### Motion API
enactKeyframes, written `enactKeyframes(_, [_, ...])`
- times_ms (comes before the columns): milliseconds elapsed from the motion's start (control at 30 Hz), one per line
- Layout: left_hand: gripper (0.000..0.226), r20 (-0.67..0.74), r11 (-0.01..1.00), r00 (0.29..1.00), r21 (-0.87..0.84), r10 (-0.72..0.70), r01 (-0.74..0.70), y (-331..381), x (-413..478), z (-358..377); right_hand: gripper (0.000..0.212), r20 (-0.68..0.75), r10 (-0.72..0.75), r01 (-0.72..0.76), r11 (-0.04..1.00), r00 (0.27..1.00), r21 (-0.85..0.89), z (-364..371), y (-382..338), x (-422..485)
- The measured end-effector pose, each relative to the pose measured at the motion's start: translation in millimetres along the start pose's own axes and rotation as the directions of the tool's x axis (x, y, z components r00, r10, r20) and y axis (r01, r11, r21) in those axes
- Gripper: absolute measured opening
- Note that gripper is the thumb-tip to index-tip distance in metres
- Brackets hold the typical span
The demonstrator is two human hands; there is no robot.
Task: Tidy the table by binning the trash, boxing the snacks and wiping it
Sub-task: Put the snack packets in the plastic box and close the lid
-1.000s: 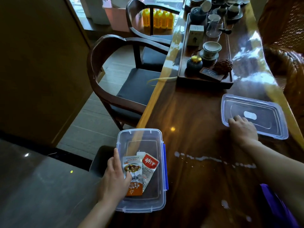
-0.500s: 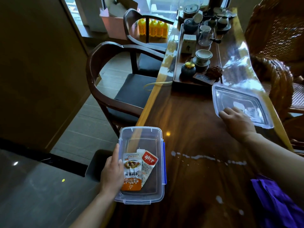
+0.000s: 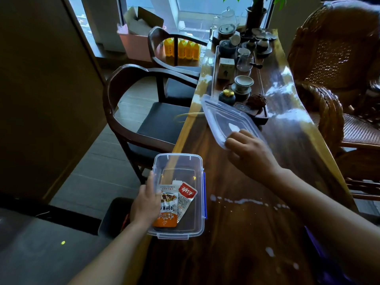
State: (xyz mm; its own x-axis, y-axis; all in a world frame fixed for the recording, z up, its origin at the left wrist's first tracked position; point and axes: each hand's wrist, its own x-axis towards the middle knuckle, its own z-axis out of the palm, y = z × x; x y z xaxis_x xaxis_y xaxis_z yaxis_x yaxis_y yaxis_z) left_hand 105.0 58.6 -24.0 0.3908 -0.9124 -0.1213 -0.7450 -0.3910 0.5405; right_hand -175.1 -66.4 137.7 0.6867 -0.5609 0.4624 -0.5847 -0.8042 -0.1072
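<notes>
Boxing step: left hand [image 3: 145, 204] grips the box [image 3: 178, 195] at lower centre (two snacks [image 3: 174, 203] inside) while right hand [image 3: 249, 150] grasps the tilted lid [image 3: 229, 118] at centre right, which next needs aligning over the box.

Tea room: long wooden table [image 3: 236, 233], tea tray [image 3: 261, 116] with teaware, armchairs [image 3: 144, 112], wicker chair [image 3: 337, 58].

A purple cloth [image 3: 329, 270], possibly, is getting cut off at the bottom edge; the left hand [image 3: 145, 204] is hiding part of a snack packet [image 3: 167, 206].
</notes>
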Motion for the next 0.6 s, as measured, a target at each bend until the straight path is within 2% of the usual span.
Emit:
enactKeyframes(133, [0.08,0.062,1.0,0.998,0.029,-0.011,0.009,0,-1,-2,0.006,-0.107,0.002,0.015,0.987,0.994,0.159,-11,-24,17])
enactKeyframes(233, [0.08,0.073,0.999,0.997,0.015,-0.039,0.038,3,-1,-10,0.012,-0.222,0.16,-0.082,0.943,0.962,0.323,-21,-32,27])
enactKeyframes(333, [0.068,-0.071,0.995,0.994,-0.058,0.078,-0.082,10,-4,-22,0.014,-0.257,0.352,-0.152,0.807,0.9,0.571,-30,-36,35])
enactKeyframes(400, [0.057,-0.183,0.963,0.973,-0.203,0.141,-0.178,21,-3,-34,0.012,-0.273,0.467,-0.144,0.681,0.841,0.718,-35,-37,39])
enactKeyframes(433, [0.057,-0.18,0.931,0.975,-0.317,0.129,-0.181,28,-1,-41,0.012,-0.256,0.523,-0.135,0.596,0.813,0.792,-37,-37,40])
enactKeyframes(533, [0.067,0.05,0.737,0.998,-0.675,0.024,0.016,49,7,-60,0.01,-0.071,0.671,-0.153,0.269,0.738,0.951,-36,-37,40])
enactKeyframes(600, [0.064,0.177,0.609,0.984,-0.782,0.007,0.136,56,11,-67,0.008,0.11,0.72,-0.195,0.036,0.686,0.98,-27,-37,36])
